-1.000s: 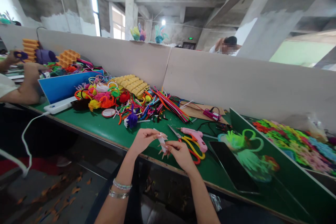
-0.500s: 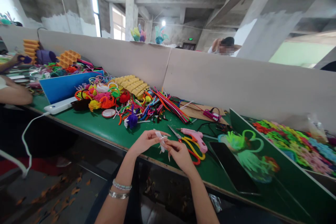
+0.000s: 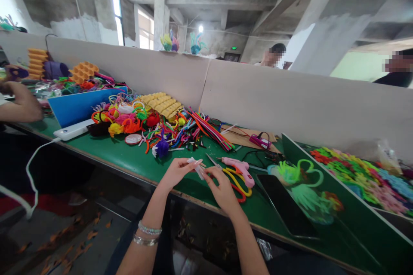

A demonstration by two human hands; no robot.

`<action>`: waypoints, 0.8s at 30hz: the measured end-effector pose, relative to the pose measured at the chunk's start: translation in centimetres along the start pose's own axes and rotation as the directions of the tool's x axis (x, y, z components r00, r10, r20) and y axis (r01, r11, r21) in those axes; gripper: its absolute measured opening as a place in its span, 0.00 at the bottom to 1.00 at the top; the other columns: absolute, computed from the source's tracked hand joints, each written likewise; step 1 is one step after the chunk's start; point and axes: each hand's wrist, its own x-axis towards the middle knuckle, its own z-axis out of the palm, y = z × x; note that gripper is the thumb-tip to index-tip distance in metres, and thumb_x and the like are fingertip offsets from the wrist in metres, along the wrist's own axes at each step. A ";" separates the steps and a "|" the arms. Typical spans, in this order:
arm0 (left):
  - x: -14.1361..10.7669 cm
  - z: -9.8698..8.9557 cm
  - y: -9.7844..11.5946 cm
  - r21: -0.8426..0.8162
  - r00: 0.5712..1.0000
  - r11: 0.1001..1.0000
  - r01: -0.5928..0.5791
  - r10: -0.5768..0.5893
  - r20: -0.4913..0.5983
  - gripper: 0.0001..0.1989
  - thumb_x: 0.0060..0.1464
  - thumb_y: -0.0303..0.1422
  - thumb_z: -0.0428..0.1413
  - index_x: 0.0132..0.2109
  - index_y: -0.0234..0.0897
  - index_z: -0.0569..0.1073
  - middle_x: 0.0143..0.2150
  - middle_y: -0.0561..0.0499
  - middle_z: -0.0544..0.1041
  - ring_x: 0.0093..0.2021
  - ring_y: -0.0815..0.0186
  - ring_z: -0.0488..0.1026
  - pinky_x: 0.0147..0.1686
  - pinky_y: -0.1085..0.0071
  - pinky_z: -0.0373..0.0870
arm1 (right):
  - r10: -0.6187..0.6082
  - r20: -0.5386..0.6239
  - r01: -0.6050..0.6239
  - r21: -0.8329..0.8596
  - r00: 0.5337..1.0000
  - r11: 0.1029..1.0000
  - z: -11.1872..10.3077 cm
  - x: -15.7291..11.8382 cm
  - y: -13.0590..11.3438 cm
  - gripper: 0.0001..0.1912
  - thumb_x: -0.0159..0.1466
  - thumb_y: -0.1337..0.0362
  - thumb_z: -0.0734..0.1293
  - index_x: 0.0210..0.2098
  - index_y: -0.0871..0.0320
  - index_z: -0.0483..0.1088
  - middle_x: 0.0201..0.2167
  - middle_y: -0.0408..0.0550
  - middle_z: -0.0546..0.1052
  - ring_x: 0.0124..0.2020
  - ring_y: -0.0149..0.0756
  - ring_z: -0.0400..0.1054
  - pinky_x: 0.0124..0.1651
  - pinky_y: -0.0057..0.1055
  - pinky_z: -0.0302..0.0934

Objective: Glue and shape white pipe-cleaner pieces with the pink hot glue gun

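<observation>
A small white fuzzy strip (image 3: pixel 197 169), like a bit of pipe cleaner, is pinched between my two hands above the table's front edge. My left hand (image 3: pixel 178 175) is closed on its upper end, thumb and forefinger together. The fingertips of my right hand (image 3: pixel 220 190) pinch the lower end. Just beyond my right hand lie scissors (image 3: pixel 237 178) with yellow and red handles. A pink glue gun (image 3: pixel 240 168) rests against them. A black phone (image 3: pixel 285 206) lies farther right. Left of the hands sits a purple fuzzy ball (image 3: pixel 162 148) with white tips.
Colourful pipe cleaners (image 3: pixel 209 126) and fuzzy pieces are heaped behind on the green table (image 3: pixel 129 157). A white power strip (image 3: pixel 75 129) and a blue board (image 3: pixel 87 105) stand left. A green divider (image 3: pixel 342 180) borders more pieces at right. Another person's arm (image 3: pixel 21 103) is far left.
My right fingers have shifted slightly right and down along the white strip, which shows more between the hands. Another person has appeared at the far right, behind the partition.
</observation>
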 end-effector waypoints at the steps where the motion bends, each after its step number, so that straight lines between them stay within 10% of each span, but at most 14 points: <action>1: 0.0 -0.1 -0.1 0.015 1.000 1.000 -0.001 0.001 -0.018 0.17 0.42 0.40 0.58 0.35 0.30 0.77 0.31 0.50 0.79 0.34 0.63 0.73 0.38 0.67 0.69 | 0.003 0.000 -0.003 -0.020 1.000 1.000 0.1 -0.1 -0.1 0.11 0.61 0.58 0.57 0.32 0.57 0.66 0.30 0.46 0.70 0.33 0.34 0.62 0.39 0.32 0.57; 13: 0.0 -0.4 0.5 0.001 0.999 0.999 0.035 -0.035 -0.004 0.17 0.39 0.42 0.59 0.30 0.29 0.76 0.26 0.49 0.78 0.29 0.64 0.74 0.36 0.67 0.71 | 0.040 0.024 -0.038 -0.086 0.999 0.996 0.2 -0.5 0.3 0.10 0.61 0.57 0.56 0.32 0.56 0.61 0.27 0.43 0.67 0.30 0.32 0.61 0.34 0.28 0.56; 24: 0.2 -0.3 0.2 0.008 0.996 0.999 0.038 -0.037 -0.076 0.15 0.37 0.40 0.61 0.28 0.30 0.77 0.25 0.52 0.77 0.28 0.67 0.71 0.34 0.71 0.69 | -0.240 0.063 0.243 -0.434 0.969 0.867 0.0 -0.4 1.2 0.15 0.64 0.61 0.53 0.38 0.58 0.68 0.31 0.51 0.73 0.33 0.37 0.65 0.37 0.35 0.58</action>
